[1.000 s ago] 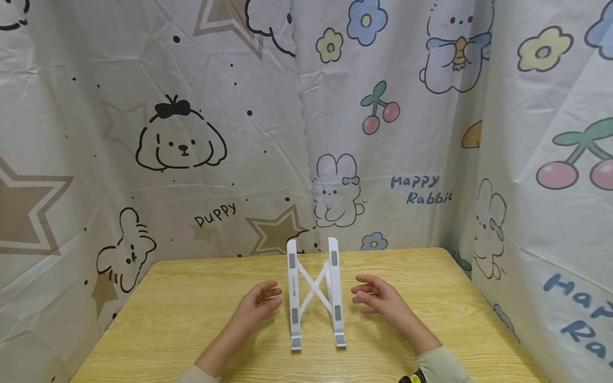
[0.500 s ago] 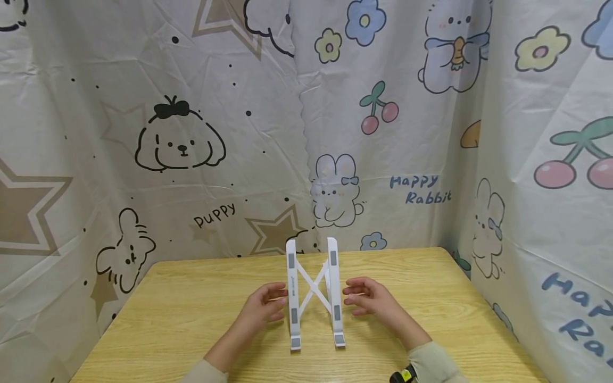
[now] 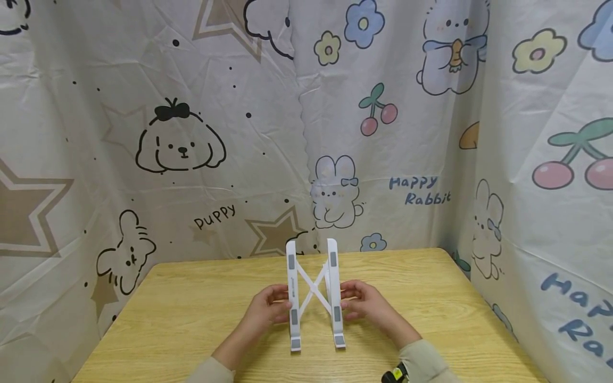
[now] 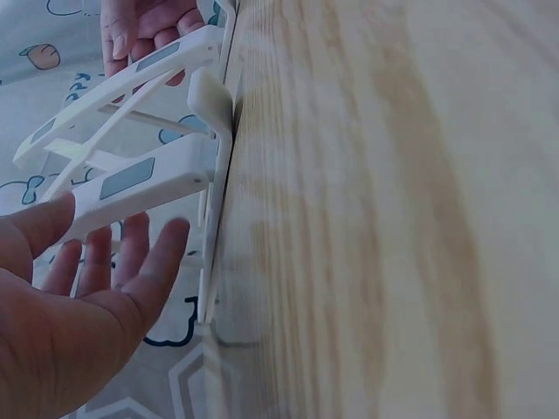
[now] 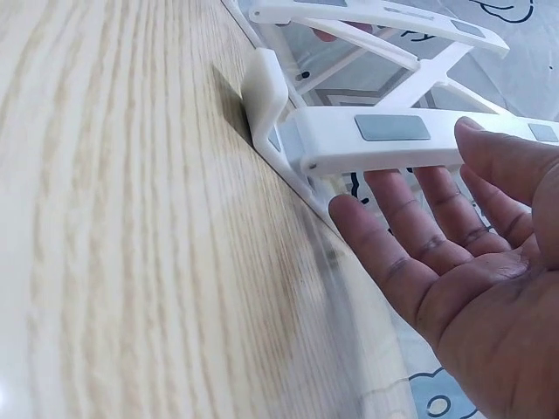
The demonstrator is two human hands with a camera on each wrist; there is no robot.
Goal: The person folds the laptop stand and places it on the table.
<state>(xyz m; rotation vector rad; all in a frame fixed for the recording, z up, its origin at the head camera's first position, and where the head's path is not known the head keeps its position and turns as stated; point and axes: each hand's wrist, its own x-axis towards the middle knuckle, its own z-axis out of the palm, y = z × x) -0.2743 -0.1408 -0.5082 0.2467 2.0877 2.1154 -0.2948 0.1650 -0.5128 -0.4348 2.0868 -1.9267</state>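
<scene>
A white folding laptop stand [image 3: 293,287] stands propped up on the table, its two rails joined by crossed bars and dotted with grey pads. My left hand [image 3: 268,307] is at the left rail; in the left wrist view its thumb [image 4: 54,220] lies against the rail, the fingers reaching underneath. At the right rail, my right hand [image 3: 366,306] holds the thumb [image 5: 502,157] on the near face while several fingers pass below and behind. Both index fingers are only loosely bent. The front lips of the stand [image 5: 265,92] rest by the wood surface.
The wooden table [image 3: 191,298] ends at a back edge just behind the stand. Printed curtains [image 3: 268,133] hang behind it and on both sides. A black and yellow strapped item [image 3: 395,374] sits at the right sleeve.
Both hands have moved inward, from apart on either side to touching the stand's rails. The stand stays in place.
</scene>
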